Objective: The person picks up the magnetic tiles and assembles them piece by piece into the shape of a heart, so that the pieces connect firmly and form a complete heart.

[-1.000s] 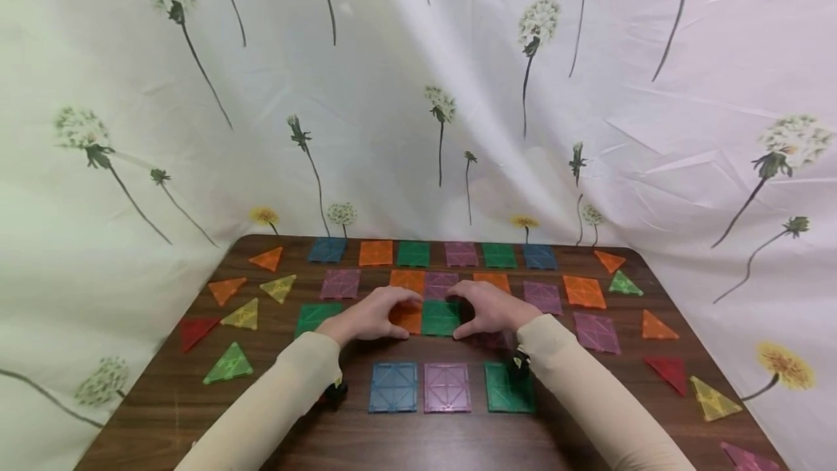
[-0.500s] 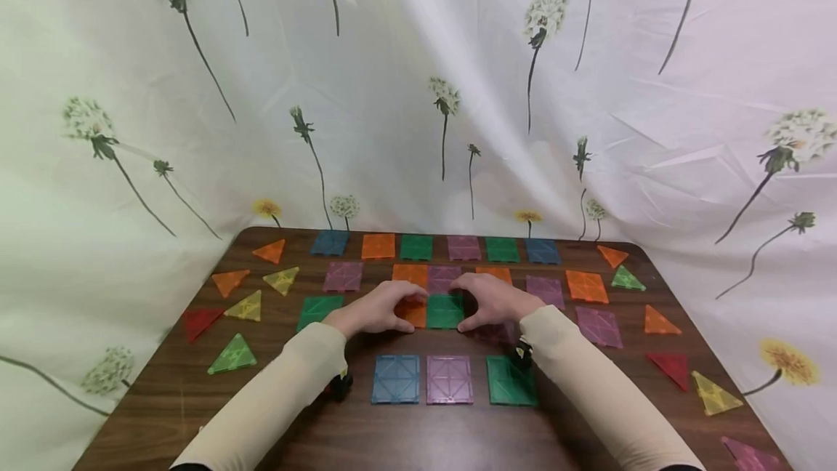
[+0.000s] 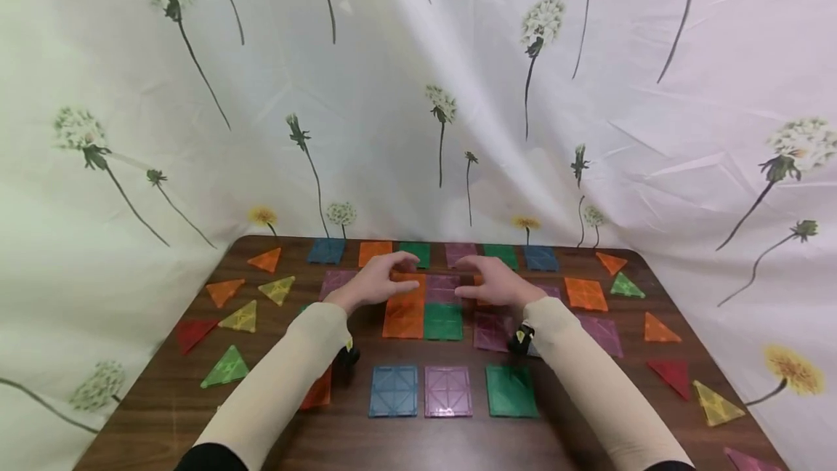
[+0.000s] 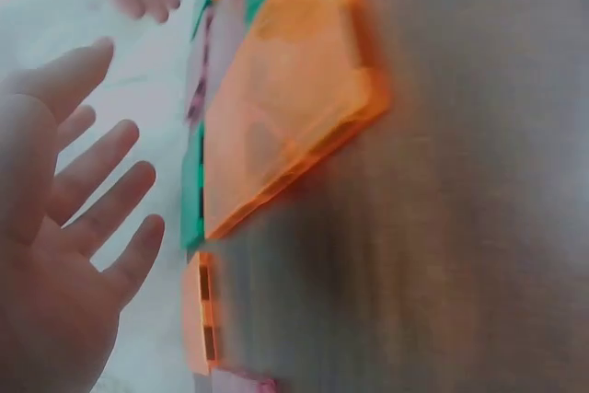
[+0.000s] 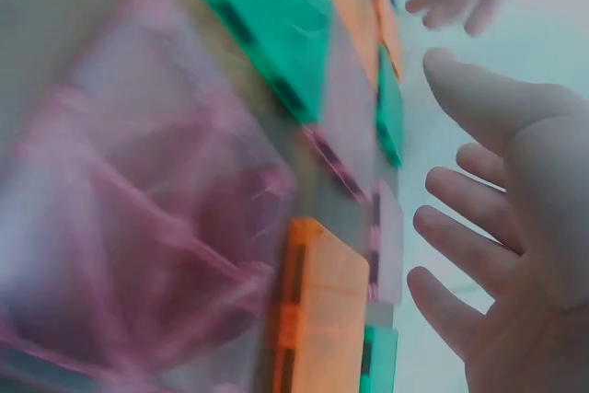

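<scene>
My left hand (image 3: 381, 278) hovers over the table with fingers spread and slightly bent, holding nothing. Opposite it, my right hand (image 3: 495, 282) is raised the same way, its palm turned inward and nothing in it. Between and below them lies a block of joined see-through magnetic tiles: an orange pair (image 3: 403, 315) on the left, a purple tile (image 3: 442, 288) and a green tile (image 3: 442, 322) on the right. In the left wrist view the orange tiles (image 4: 285, 89) are apart from the fingers. A loose purple tile (image 5: 156, 200) lies below my right wrist.
In front lie a blue tile (image 3: 394, 391), a purple tile (image 3: 447, 391) and a green tile (image 3: 511, 391). Square tiles line the far edge, including a blue one (image 3: 540, 258). Triangular tiles, such as a green one (image 3: 225, 367), flank both sides. A flowered curtain (image 3: 392, 93) hangs behind the table.
Both hands, earlier beside the sides of the four-tile block, have lifted up and away from it. The block stays joined on the table. The head view has tilted slightly.
</scene>
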`<action>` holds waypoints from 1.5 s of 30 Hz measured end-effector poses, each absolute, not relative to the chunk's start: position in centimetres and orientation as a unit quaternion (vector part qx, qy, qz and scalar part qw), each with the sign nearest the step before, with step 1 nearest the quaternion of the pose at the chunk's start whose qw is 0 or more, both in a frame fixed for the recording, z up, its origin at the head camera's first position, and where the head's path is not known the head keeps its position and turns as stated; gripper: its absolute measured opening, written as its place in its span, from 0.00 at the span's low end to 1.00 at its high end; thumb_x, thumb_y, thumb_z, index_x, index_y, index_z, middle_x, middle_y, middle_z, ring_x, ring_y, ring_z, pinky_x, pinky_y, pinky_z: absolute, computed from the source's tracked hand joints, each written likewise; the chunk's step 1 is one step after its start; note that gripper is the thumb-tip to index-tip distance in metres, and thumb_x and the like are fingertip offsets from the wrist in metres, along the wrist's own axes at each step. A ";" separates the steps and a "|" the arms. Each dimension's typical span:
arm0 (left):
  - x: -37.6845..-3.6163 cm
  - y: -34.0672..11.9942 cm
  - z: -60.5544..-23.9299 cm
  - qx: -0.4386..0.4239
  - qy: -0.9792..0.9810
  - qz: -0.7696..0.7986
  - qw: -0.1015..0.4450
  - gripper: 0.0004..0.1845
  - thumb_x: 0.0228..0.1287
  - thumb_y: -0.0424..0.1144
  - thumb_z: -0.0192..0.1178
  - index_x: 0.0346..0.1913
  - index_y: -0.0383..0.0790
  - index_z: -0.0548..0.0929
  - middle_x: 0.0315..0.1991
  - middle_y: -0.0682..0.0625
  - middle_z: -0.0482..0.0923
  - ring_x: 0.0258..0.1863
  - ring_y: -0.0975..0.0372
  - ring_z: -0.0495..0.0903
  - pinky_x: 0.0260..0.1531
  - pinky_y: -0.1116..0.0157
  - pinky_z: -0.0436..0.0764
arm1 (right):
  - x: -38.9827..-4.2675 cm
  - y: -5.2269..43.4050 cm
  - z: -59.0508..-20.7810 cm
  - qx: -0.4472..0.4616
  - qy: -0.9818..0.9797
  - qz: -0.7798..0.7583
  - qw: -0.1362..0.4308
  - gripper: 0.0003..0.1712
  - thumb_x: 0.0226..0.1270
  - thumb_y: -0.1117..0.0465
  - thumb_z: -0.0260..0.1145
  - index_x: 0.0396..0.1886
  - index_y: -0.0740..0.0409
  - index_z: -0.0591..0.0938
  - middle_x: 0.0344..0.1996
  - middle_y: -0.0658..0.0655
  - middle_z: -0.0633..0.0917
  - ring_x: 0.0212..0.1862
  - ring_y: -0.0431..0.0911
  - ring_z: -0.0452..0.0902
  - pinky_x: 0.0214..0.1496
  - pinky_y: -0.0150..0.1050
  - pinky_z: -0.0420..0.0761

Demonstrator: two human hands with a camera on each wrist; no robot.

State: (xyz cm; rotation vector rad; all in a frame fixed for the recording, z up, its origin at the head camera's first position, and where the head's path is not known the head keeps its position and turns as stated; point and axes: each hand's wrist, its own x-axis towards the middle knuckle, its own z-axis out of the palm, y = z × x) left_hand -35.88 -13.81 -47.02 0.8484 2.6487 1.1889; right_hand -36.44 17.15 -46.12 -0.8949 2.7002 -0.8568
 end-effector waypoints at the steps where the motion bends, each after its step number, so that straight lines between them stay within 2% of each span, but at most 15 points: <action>1: -36.3 -13.9 -46.9 0.269 0.872 0.404 0.056 0.27 0.75 0.46 0.67 0.71 0.42 0.77 0.62 0.40 0.81 0.63 0.45 0.77 0.66 0.42 0.75 | -36.9 17.4 -46.0 -0.286 0.905 -0.302 0.086 0.38 0.75 0.48 0.71 0.77 0.58 0.71 0.72 0.60 0.77 0.73 0.58 0.72 0.71 0.59 0.74; 5: -38.0 -14.1 -47.3 0.238 0.862 0.445 0.044 0.25 0.77 0.45 0.64 0.72 0.42 0.75 0.64 0.38 0.80 0.67 0.42 0.74 0.69 0.39 0.70 | -38.6 18.2 -46.1 -0.247 0.896 -0.357 0.092 0.38 0.75 0.49 0.70 0.79 0.57 0.70 0.72 0.63 0.75 0.73 0.60 0.71 0.71 0.60 0.73; 11: -39.9 -14.1 -48.4 0.209 0.855 0.473 0.041 0.27 0.80 0.42 0.60 0.76 0.42 0.71 0.68 0.38 0.78 0.72 0.42 0.70 0.70 0.39 0.69 | -40.5 17.7 -46.5 -0.239 0.882 -0.396 0.090 0.36 0.77 0.55 0.69 0.79 0.59 0.69 0.73 0.65 0.74 0.73 0.62 0.70 0.69 0.60 0.75; 17: -41.5 -12.8 -48.8 0.208 0.866 0.452 0.048 0.28 0.82 0.40 0.57 0.79 0.42 0.67 0.73 0.41 0.73 0.75 0.45 0.68 0.72 0.42 0.68 | -42.4 16.7 -46.8 -0.236 0.892 -0.377 0.086 0.34 0.77 0.61 0.69 0.78 0.58 0.69 0.72 0.63 0.76 0.72 0.59 0.72 0.69 0.57 0.76; 24: -42.8 -11.6 -49.1 0.200 0.878 0.433 0.047 0.28 0.83 0.35 0.54 0.80 0.38 0.65 0.76 0.41 0.69 0.77 0.45 0.64 0.74 0.43 0.65 | -43.9 15.7 -47.0 -0.218 0.902 -0.364 0.087 0.37 0.75 0.66 0.69 0.79 0.62 0.67 0.72 0.62 0.76 0.71 0.58 0.73 0.71 0.55 0.76; 29: -43.6 -11.2 -49.5 0.196 0.896 0.396 0.048 0.28 0.82 0.35 0.55 0.80 0.40 0.65 0.77 0.42 0.68 0.78 0.45 0.64 0.76 0.43 0.62 | -44.5 15.1 -47.0 -0.219 0.907 -0.353 0.076 0.37 0.73 0.70 0.70 0.78 0.65 0.67 0.71 0.65 0.76 0.73 0.60 0.71 0.73 0.56 0.73; 35: -43.8 -11.1 -49.4 0.201 0.924 0.322 0.038 0.31 0.80 0.34 0.58 0.81 0.41 0.65 0.79 0.42 0.66 0.77 0.44 0.63 0.76 0.39 0.59 | -44.9 14.7 -47.3 -0.236 0.931 -0.271 0.057 0.38 0.72 0.67 0.72 0.77 0.67 0.68 0.72 0.66 0.75 0.75 0.60 0.68 0.76 0.55 0.69; 45: -43.9 -11.0 -49.3 0.192 0.951 0.240 0.030 0.34 0.79 0.37 0.60 0.82 0.46 0.63 0.77 0.40 0.67 0.77 0.42 0.63 0.73 0.37 0.62 | -45.3 14.7 -47.5 -0.272 0.947 -0.160 0.055 0.38 0.72 0.65 0.72 0.78 0.68 0.68 0.74 0.68 0.72 0.76 0.62 0.65 0.78 0.56 0.65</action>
